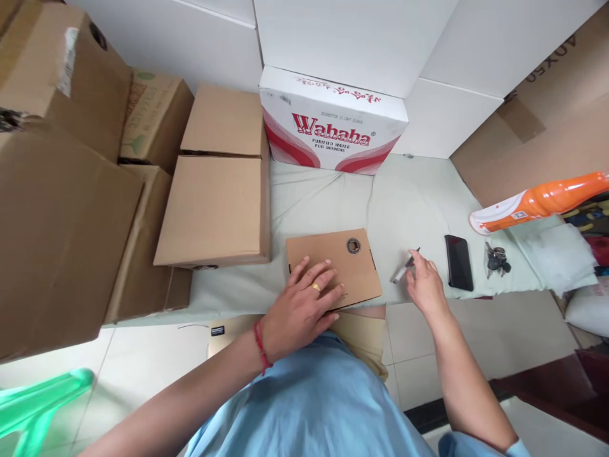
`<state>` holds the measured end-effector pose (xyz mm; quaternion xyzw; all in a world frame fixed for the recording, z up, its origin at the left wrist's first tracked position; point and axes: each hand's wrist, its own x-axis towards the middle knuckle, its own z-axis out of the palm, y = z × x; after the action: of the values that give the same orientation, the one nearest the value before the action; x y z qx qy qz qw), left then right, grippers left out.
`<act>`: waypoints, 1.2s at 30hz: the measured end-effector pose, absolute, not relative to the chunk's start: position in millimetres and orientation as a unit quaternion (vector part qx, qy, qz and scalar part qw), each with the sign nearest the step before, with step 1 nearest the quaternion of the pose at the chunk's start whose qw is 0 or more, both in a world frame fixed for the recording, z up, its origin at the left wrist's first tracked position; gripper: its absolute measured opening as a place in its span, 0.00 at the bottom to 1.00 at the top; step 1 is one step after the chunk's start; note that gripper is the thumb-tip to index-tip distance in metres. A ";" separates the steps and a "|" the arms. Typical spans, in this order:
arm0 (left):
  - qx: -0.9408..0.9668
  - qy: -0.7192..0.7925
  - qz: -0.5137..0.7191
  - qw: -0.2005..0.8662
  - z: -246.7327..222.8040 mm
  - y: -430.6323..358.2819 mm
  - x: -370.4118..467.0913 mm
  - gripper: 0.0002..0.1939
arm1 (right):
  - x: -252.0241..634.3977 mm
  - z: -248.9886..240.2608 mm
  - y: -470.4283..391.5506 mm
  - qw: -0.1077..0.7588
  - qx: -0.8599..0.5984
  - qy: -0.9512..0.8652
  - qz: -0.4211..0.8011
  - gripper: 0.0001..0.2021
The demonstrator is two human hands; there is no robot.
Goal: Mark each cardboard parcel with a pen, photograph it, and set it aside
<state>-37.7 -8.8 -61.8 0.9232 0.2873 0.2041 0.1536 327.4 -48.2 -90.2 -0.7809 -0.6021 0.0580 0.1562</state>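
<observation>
My left hand (307, 304) rests with its fingers spread on the top of a small flat cardboard box (354, 273), near the table's front edge. A dark round mark shows on the box's far right part. To the right, the thumb and fingertips of my right hand (425, 279) are at a slim pen (400, 273) with a pale barrel and a dark end. The pen slants just over the table cloth, and the fingers appear closed on it. Right of this hand lies a black phone (459, 262), with a bunch of keys (497, 259) beyond it.
Cardboard boxes (214, 206) are stacked on the left. A white and red water carton (333, 127) stands against the wall. An orange bottle-shaped object (542, 200) lies at the right, near a large carton (537, 120). A green stool (42, 400) stands at lower left.
</observation>
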 end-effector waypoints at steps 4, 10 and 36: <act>0.906 0.318 0.240 0.143 -60.1 -14.8 -57.0 0.19 | 363.7 -84.0 -65.5 0.144 -0.843 -0.517 -0.016 0.37; 0.884 0.324 0.309 0.135 -53.0 -25.9 -59.2 0.12 | 410.0 -91.7 -77.9 0.090 -0.954 -0.287 -0.013 0.60; 0.962 0.139 0.170 0.164 -75.8 30.9 -42.4 0.24 | 421.9 -73.7 -66.5 0.045 -0.966 -0.248 0.063 0.48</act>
<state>-42.4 30.9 -75.8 0.9616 0.1394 0.1702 0.1640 421.9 -66.5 -73.7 -0.9656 -0.2482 0.0631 0.0454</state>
